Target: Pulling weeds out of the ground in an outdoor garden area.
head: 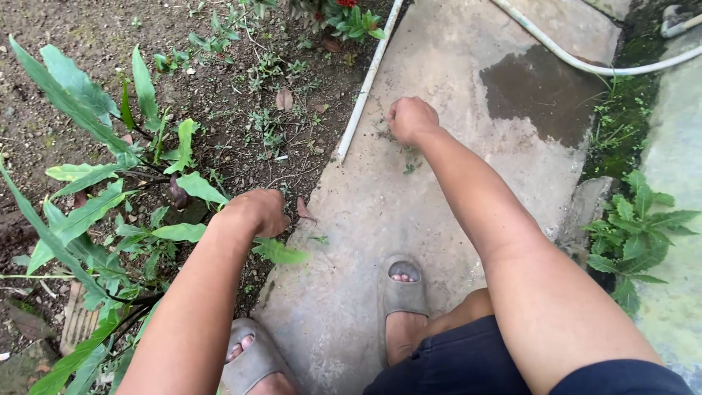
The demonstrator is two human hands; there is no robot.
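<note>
Two hands: both reach forward and down from a crouch — each curled shut, knuckles up.
Left hand [256,211]: closed fist at the edge of the soil bed [88,44], just above a broad green leaf [280,252]; whether it grips anything cannot be told.
Right hand [411,119]: closed fist low over the concrete path [439,212], over small weeds [409,167] sprouting from the slab; its grasp is hidden.
White pipe [365,84]: lies along the path's border, just left of the right hand.
Hose [585,64]: curves across the far path — beside a damp patch [545,91].
Sandals [404,292]: grey, on the slab.
</note>
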